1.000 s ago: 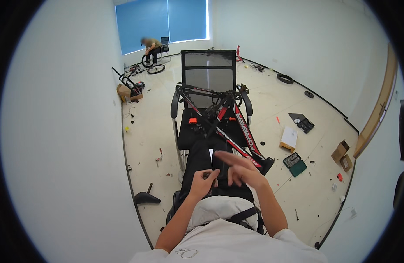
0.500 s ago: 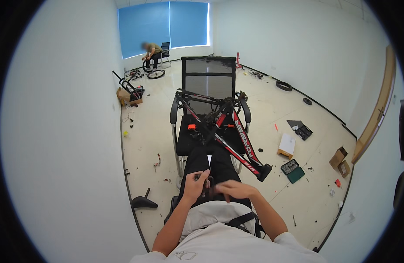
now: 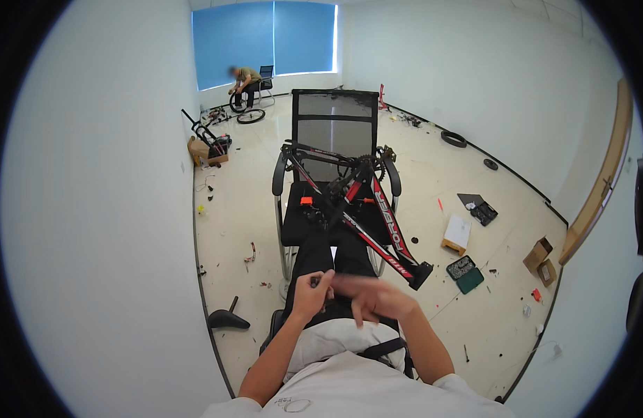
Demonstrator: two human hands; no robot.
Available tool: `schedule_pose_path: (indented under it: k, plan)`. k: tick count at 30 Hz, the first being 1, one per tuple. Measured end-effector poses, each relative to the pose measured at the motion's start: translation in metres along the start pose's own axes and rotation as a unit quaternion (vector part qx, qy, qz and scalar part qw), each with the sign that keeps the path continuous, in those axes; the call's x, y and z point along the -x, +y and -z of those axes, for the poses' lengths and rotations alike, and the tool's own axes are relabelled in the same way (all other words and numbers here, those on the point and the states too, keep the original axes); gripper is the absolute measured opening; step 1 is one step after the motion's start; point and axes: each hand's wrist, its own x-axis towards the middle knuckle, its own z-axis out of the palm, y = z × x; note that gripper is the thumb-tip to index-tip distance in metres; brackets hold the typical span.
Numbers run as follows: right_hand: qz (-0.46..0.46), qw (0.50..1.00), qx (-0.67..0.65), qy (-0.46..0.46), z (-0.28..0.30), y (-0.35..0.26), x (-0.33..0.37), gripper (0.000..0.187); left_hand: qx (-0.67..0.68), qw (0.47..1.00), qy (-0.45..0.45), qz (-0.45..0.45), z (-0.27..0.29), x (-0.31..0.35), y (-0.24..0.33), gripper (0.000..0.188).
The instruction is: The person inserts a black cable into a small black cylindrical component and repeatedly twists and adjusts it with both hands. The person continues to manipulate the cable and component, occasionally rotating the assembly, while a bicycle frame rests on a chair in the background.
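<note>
Over my lap, my left hand [image 3: 311, 295] is closed with thumb and fingers pinched on a small dark part, mostly hidden by the fingers. Just to its right is my right hand [image 3: 383, 299], smeared by motion. Its forward fingers stretch toward the left hand's fingertips, while the others hang loosely apart; I see nothing in it. Beyond my knees, a black, red and white bicycle frame [image 3: 384, 209] lies across a black mesh chair [image 3: 335, 132], with its crank side up by the right armrest. A small orange-red piece [image 3: 306, 200] rests on the seat.
Right of the chair lie an open green tool case [image 3: 469, 280], a black tool case [image 3: 483, 213], a white-topped box [image 3: 456, 230] and cardboard boxes [image 3: 537, 256]. At left are a bicycle saddle [image 3: 228, 319] and a fork [image 3: 204, 132]. Another person [image 3: 247, 80] sits far back beside wheels.
My right hand has lifted and turned, its fingers swinging up toward the left fingertips. The left hand keeps its pinch in nearly the same place. The whole view has shifted slightly.
</note>
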Motion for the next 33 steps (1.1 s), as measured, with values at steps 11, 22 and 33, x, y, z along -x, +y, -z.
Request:
schedule_pose_path:
  k: [11, 22, 33]
  plan:
    - [0.019, 1.000, 0.003, 0.001, 0.004, -0.004, -0.004, 0.070, -0.075, 0.997, 0.001, -0.005, -0.004, 0.002, -0.006, 0.040]
    - [0.020, 0.982, 0.178, 0.067, 0.015, -0.023, -0.016, 0.055, -0.034, 0.997, -0.029, -0.067, -0.005, 0.005, 0.007, 0.041]
    - [0.014, 0.996, 0.082, -0.015, 0.006, -0.005, -0.015, 0.076, 0.097, 0.993, 0.038, 0.064, -0.013, 0.001, 0.006, 0.043]
